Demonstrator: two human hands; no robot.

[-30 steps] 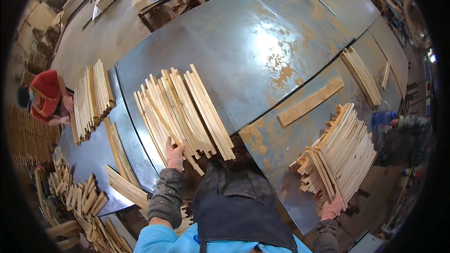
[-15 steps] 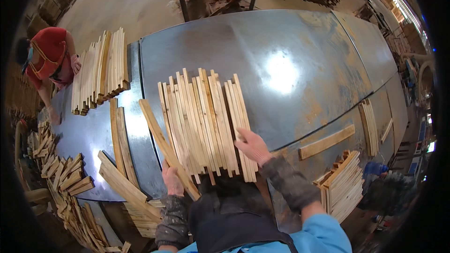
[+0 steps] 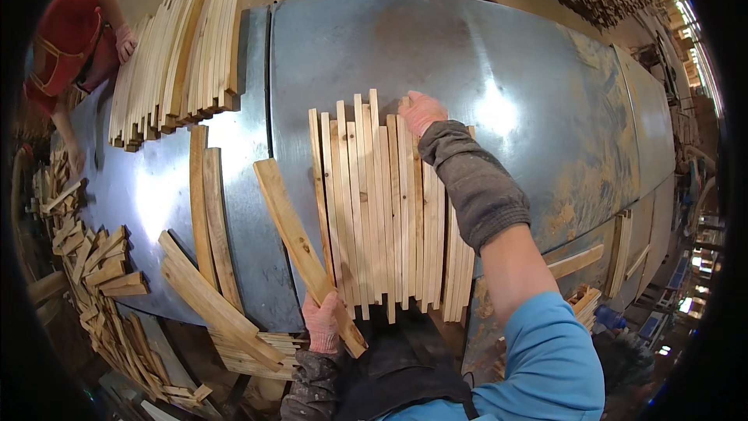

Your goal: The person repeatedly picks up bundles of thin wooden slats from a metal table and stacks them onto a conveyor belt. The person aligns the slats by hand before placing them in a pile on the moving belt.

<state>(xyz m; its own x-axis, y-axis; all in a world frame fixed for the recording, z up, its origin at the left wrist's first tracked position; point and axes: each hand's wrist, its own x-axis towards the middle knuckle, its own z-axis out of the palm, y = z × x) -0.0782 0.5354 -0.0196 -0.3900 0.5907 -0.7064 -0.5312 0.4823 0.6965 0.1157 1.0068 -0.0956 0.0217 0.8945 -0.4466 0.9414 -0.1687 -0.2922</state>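
Slanting, the held plank (image 3: 291, 224) looks long, flat and tan.

The row of pale wooden strips (image 3: 374, 210) lies with its pieces side by side, roughly parallel, their ends uneven and some faces knotted; a narrow dark gap sets off the last few at its right. Left of the row slants a broader tan board (image 3: 294, 226), its far end angled away from the row
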